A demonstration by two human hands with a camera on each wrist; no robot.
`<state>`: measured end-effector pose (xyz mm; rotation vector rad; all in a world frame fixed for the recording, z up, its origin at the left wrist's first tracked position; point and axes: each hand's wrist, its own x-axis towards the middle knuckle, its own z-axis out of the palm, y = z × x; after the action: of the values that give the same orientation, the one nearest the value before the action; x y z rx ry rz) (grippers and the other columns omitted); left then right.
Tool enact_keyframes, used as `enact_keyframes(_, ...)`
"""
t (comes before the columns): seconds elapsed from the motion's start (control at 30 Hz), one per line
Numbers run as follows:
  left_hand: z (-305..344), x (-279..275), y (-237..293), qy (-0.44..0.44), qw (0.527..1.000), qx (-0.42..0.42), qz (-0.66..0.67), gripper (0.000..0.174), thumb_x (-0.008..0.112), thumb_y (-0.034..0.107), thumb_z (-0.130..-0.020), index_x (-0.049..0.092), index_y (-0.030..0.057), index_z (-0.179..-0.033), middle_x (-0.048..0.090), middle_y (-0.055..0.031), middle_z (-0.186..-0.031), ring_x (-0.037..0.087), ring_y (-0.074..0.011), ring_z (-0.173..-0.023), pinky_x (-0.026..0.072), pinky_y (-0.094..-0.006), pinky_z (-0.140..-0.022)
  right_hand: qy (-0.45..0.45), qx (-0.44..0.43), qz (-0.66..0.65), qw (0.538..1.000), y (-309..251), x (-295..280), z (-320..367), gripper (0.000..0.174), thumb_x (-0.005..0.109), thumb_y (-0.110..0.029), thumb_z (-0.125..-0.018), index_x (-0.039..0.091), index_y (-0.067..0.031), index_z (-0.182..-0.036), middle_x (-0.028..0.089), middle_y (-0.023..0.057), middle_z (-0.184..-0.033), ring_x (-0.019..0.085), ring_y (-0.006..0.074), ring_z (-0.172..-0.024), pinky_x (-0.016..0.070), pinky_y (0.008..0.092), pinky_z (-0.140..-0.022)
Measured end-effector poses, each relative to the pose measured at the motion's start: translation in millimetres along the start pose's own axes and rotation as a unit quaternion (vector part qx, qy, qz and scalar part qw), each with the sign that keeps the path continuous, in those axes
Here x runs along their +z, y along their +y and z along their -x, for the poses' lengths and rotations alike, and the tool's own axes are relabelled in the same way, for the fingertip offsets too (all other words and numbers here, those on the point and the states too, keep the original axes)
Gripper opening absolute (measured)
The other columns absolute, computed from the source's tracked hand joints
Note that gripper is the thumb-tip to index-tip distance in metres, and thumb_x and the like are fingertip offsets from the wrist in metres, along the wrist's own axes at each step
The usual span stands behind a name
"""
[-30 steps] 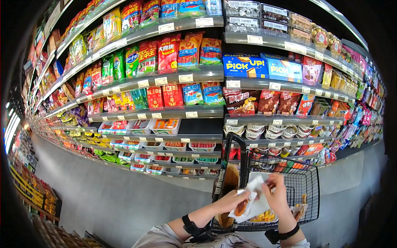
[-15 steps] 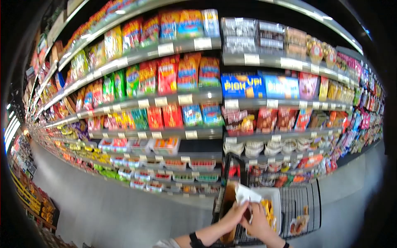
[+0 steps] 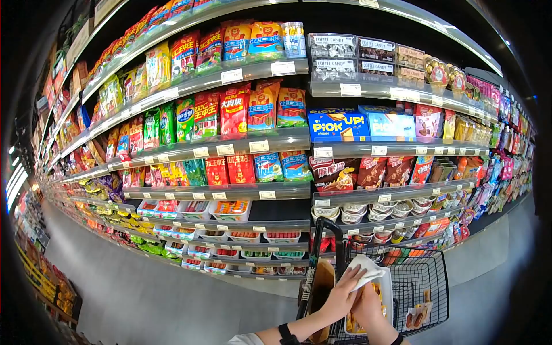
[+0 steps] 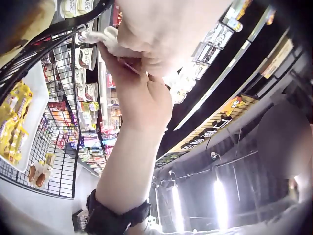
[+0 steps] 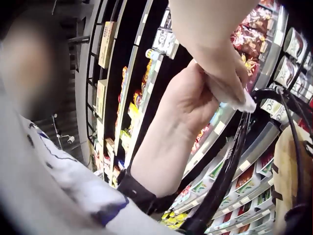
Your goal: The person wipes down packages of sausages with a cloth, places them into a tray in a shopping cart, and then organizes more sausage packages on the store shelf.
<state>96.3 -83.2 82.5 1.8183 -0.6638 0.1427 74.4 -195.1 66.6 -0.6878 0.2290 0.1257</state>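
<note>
"Inspector, state the position of the item in hand."

"A crumpled white paper-like wrapper (image 3: 370, 269) lies just beyond both hands, on the side away from the person. The left hand (image 3: 342, 296) grips its left side; the right hand (image 3: 366, 309) holds it from below. Both touch it, so neither is nearer. The visible part slants forward and to the right; the long axis of any contents is hidden."

"And beneath?"

"A white rectangular plastic tub (image 4: 39, 100) of yellow shiny packets (image 4: 14, 120), within a black wire shopping cart (image 3: 435, 267). In my judgement, the hands' position over the tub is what a next move depends on."

"Legible markings?"

"'PICK UP!' on a blue cardboard box (image 3: 338, 125); 'COFFEE CANDY' on a clear box of silver-wrapped sweets (image 3: 332, 47); '大肉块' on a red plastic bag (image 3: 234, 113). Price tags are too small to read; no writing is readable on the wrapper."
</note>
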Motion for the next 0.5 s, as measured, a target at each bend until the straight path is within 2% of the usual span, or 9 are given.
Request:
enact_keyframes(0.03,-0.7,1.3,-0.3,-0.018,1.0,-0.013,0.01,0.048,0.049,0.005,-0.089,0.041,0.0101,-0.136,0.033,-0.0198,-0.143,0.029,-0.0371,-0.134,0.0306,-0.0388,-0.107,-0.022,0.001,-0.01,1.0,-2.2,1.0,-2.2,0.043,0.03,-0.036,-0.099,0.038,-0.0134,-0.135,0.047,0.0058,-0.13,0.045,0.0229,-0.12,0.0349,0.0341,-0.102)
enact_keyframes(0.13,-0.3,1.8,-5.5,-0.069,0.997,-0.023,0.003,0.05,0.046,0.006,-0.091,0.037,0.0125,-0.139,0.028,-0.0184,-0.146,0.027,-0.0363,-0.135,0.0291,-0.0388,-0.108,-0.061,-0.023,-0.006,0.998,-7.3,10.4,0.8,0.045,0.028,-0.039,-0.098,0.039,-0.0134,-0.134,0.047,0.0059,-0.13,0.046,0.0234,-0.119,0.0348,0.0385,-0.102)
enact_keyframes(0.2,1.6,1.1,-4.7,-0.1,0.995,-0.019,-0.013,0.05,0.044,0.007,-0.092,0.034,0.0137,-0.141,0.027,-0.0177,-0.147,0.027,-0.036,-0.135,0.0289,-0.0389,-0.108,-0.05,-0.022,-0.035,0.998,-5.2,-2.2,-3.5,0.046,0.028,-0.04,-0.098,0.041,-0.0133,-0.132,0.048,0.0062,-0.129,0.046,0.0243,-0.118,0.0352,0.04,-0.102)
enact_keyframes(0.3,5.0,-3.8,0.5,-0.144,0.988,0.001,-0.052,0.049,0.042,0.007,-0.093,0.033,0.0125,-0.141,0.028,-0.0167,-0.147,0.027,-0.036,-0.135,0.0292,-0.0407,-0.108,-0.041,-0.02,-0.107,0.993,-10.1,-8.1,-5.8,0.047,0.029,-0.042,-0.097,0.045,-0.0122,-0.129,0.052,0.0071,-0.125,0.048,0.0262,-0.116,0.0358,0.0424,-0.102)
enact_keyframes(0.37,11.0,-4.4,-0.1,-0.168,0.976,0.069,-0.121,0.048,0.044,0.007,-0.09,0.036,0.0062,-0.138,0.031,-0.0184,-0.144,0.029,-0.036,-0.134,0.0337,-0.0404,-0.106,-0.038,-0.006,-0.171,0.984,-18.7,-10.8,-5.7,0.045,0.034,-0.041,-0.095,0.051,-0.009,-0.122,0.056,0.0091,-0.12,0.052,0.028,-0.112,0.0387,0.0436,-0.1)
enact_keyframes(0.4,13.3,-7.0,4.2,-0.183,0.974,0.066,-0.113,0.048,0.044,0.007,-0.09,0.036,0.0062,-0.138,0.031,-0.0184,-0.144,0.029,-0.036,-0.134,0.0337,-0.0404,-0.106,-0.023,-0.011,-0.179,0.984,-19.9,-13.2,-9.7,0.045,0.034,-0.041,-0.095,0.051,-0.009,-0.122,0.056,0.0091,-0.12,0.052,0.028,-0.112,0.0387,0.0436,-0.1)
enact_keyframes(0.47,17.2,-13.3,16.1,-0.239,0.958,0.074,-0.144,0.049,0.046,0.006,-0.088,0.037,0.0039,-0.137,0.036,-0.0177,-0.141,0.034,-0.0344,-0.131,0.0371,-0.0395,-0.104,-0.036,-0.077,-0.114,0.99,-22.7,-26.6,-18.2,0.047,0.039,-0.04,-0.094,0.049,-0.007,-0.125,0.055,0.011,-0.123,0.053,0.0292,-0.112,0.0411,0.0444,-0.098)
enact_keyframes(0.5,22.2,-12.1,15.6,-0.251,0.954,0.078,-0.141,0.049,0.047,0.005,-0.087,0.038,0.0039,-0.136,0.039,-0.0172,-0.139,0.039,-0.0326,-0.129,0.0399,-0.0389,-0.102,-0.056,-0.065,-0.109,0.99,-26.3,-31.3,-19.5,0.047,0.04,-0.039,-0.094,0.047,-0.0063,-0.127,0.053,0.0116,-0.125,0.053,0.0294,-0.112,0.0418,0.0449,-0.098)
